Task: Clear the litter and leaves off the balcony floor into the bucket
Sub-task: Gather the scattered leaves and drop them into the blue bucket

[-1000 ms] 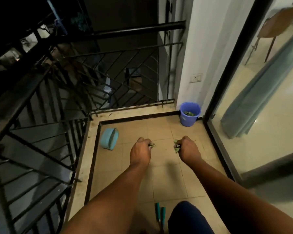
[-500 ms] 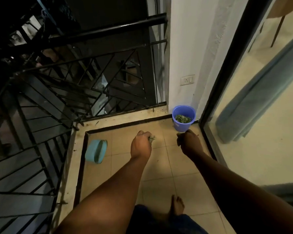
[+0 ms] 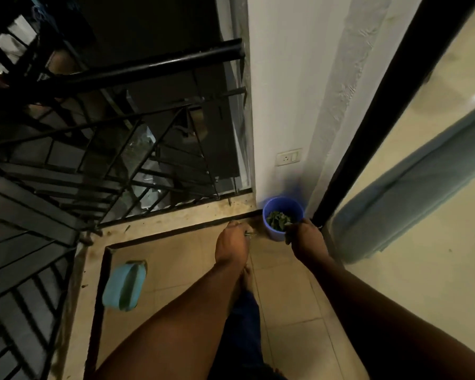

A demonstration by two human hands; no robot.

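A small blue bucket (image 3: 279, 205) stands in the far right corner of the balcony floor, against the white wall, with green leaves (image 3: 277, 220) inside. My right hand (image 3: 307, 241) is curled round a bunch of leaves at the bucket's near right rim. My left hand (image 3: 232, 245) grips a few leaves too, just left of the bucket, above the tiles.
A light blue container (image 3: 124, 286) lies on its side on the tiles at the left. Black railings (image 3: 137, 149) close the left and far sides. A dark door frame (image 3: 368, 133) and a grey curtain (image 3: 412, 185) are on the right. My bare foot (image 3: 244, 281) is below my left hand.
I have stepped closer to the bucket. Both hands, still holding leaves, moved forward; the right one has reached the bucket's rim.
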